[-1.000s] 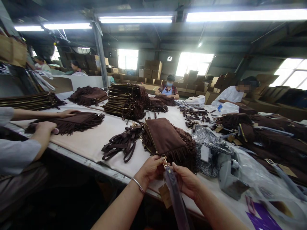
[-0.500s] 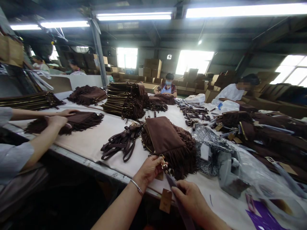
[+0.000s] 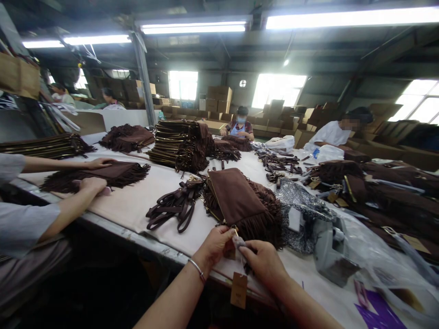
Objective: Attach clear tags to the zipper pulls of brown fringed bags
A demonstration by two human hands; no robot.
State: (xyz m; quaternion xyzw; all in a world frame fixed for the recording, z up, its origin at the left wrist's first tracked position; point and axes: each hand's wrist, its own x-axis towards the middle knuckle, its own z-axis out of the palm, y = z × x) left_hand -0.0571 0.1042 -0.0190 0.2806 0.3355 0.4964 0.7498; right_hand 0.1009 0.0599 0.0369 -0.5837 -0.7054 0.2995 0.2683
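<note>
At the table's front edge, my left hand (image 3: 216,244), with a metal bangle on its wrist, is closed round a gold clasp (image 3: 235,230). Close to its right, my right hand (image 3: 262,260) pinches a pale, crumpled wrapping (image 3: 240,243) by the clasp. A brown cardboard tag (image 3: 238,290) hangs below my hands. Just beyond them, a dark brown fringed pouch (image 3: 236,194) lies on top of other fringed pieces. To its left is a loose bunch of brown straps (image 3: 174,205).
A tape dispenser (image 3: 334,256) and clear plastic (image 3: 384,256) lie to the right. Stacked pouches (image 3: 176,145) stand behind. At the left, a co-worker's hands (image 3: 94,183) rest on a fringed pouch (image 3: 118,173). More people sit farther back.
My right hand has moved up and left, closer to my left hand. The strap below it is no longer visible; pale wrapping now shows between my fingers. The co-worker's hands have shifted slightly right.
</note>
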